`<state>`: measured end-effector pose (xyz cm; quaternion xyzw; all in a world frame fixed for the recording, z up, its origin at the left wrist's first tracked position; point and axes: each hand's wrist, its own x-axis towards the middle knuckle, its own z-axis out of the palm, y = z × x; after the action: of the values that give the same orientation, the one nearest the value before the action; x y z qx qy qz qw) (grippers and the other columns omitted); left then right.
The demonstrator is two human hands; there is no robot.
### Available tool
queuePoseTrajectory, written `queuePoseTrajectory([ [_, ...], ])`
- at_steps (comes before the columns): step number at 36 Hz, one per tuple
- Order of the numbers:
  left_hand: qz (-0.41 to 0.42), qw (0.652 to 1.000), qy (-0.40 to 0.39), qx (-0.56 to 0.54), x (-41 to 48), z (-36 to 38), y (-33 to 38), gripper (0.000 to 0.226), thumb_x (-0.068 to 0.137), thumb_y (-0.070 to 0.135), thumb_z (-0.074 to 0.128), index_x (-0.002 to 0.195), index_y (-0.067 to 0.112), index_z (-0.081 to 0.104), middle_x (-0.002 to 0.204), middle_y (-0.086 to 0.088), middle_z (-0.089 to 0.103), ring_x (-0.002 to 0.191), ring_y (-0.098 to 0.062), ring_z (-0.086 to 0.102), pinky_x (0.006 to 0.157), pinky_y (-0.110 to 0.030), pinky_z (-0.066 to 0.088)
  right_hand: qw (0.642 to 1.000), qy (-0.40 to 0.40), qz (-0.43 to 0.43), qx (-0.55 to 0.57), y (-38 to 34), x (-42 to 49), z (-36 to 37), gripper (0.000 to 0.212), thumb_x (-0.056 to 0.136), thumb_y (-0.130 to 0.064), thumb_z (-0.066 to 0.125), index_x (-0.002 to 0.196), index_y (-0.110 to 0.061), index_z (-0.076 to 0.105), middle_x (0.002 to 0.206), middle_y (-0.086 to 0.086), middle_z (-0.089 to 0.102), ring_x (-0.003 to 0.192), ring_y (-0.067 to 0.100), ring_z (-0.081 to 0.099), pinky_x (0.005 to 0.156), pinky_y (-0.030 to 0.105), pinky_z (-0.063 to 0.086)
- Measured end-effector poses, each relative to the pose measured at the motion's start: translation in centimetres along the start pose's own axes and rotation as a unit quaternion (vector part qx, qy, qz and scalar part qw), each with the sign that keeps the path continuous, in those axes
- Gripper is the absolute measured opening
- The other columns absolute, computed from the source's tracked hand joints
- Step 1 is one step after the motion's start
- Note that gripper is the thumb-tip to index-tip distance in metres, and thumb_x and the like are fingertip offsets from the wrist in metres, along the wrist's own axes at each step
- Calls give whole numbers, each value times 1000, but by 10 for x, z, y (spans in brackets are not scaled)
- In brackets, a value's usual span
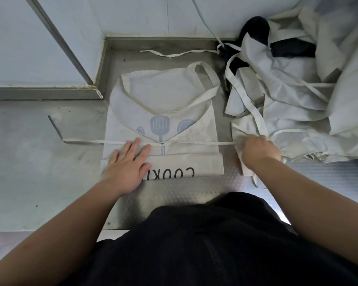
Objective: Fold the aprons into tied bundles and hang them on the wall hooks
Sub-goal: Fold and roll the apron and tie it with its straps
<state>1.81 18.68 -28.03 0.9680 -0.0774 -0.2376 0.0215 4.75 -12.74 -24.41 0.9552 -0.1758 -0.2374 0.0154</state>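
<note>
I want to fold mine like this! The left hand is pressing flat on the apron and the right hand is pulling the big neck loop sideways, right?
Not quite. In the head view the right hand grips the thin tie string, stretched sideways across the apron; the neck loop lies untouched at the top. The left hand does press flat on the apron.
</note>
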Motion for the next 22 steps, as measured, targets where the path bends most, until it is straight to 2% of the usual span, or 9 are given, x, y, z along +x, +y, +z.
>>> queuePoseTrajectory([
  [3,-3,1000,-6,-5,1,0,4,55,100,47,15,150,36,-6,157,6,-20,144,-15,-18,117,-41,-6,999,7,31,21,7,-5,0,45,90,-7,41,135,-2,33,138,17,31,119,37,49,85,39,42],
  [5,-2,1000,-2,-15,1,0,6,55,100,46,16,150,35,-4,157,5,-19,144,-15,-17,117,-42,-6,998,36,-6,45,2,-7,-2,47,89,-8,44,135,-6,32,141,14,26,115,36,51,80,38,40],
  [8,-7,1000,6,-16,1,0,7,55,100,46,17,150,35,-1,158,4,-17,144,-16,-17,117,-44,-7,987,93,-101,81,-18,-13,-5,48,90,-10,43,137,-11,34,145,10,28,116,34,48,89,38,39],
  [10,-10,1000,24,-11,1,1,8,54,100,48,18,150,35,4,159,3,-13,145,-17,-16,117,-44,-6,972,89,-185,114,-32,-18,-4,40,94,-16,41,134,-13,43,137,9,41,115,32,49,90,35,40],
  [12,0,998,65,-23,-1,3,9,53,98,49,20,149,32,21,159,-1,3,146,-22,-1,116,-44,0,952,65,-273,124,-44,-24,-1,36,94,-27,44,127,-16,52,126,8,53,114,29,52,90,35,45],
  [14,27,990,128,-50,-5,2,8,55,90,49,27,134,27,51,146,-7,38,134,-32,34,108,-48,24,936,23,-339,89,-51,-32,2,39,92,-41,50,124,-20,56,122,3,54,115,25,51,90,33,44],
  [16,61,980,179,-61,-7,3,2,48,85,43,35,113,25,68,120,-6,60,108,-34,57,89,-46,43,927,-18,-374,21,-57,-37,3,49,88,-52,53,128,-25,54,125,0,51,119,22,47,93,30,37],
  [19,82,980,169,-68,-9,4,-6,45,85,42,36,109,26,71,105,1,66,96,-29,62,81,-40,46,914,-22,-400,-65,-61,-39,2,58,84,-59,54,134,-30,48,127,-1,46,118,23,45,95,31,34],
  [22,80,983,147,-71,-12,6,-15,54,85,55,32,116,28,67,118,-2,61,111,-29,52,91,-43,40,893,2,-431,-131,-66,-37,5,59,80,-63,54,127,-26,51,128,-1,46,112,23,49,92,32,36],
])
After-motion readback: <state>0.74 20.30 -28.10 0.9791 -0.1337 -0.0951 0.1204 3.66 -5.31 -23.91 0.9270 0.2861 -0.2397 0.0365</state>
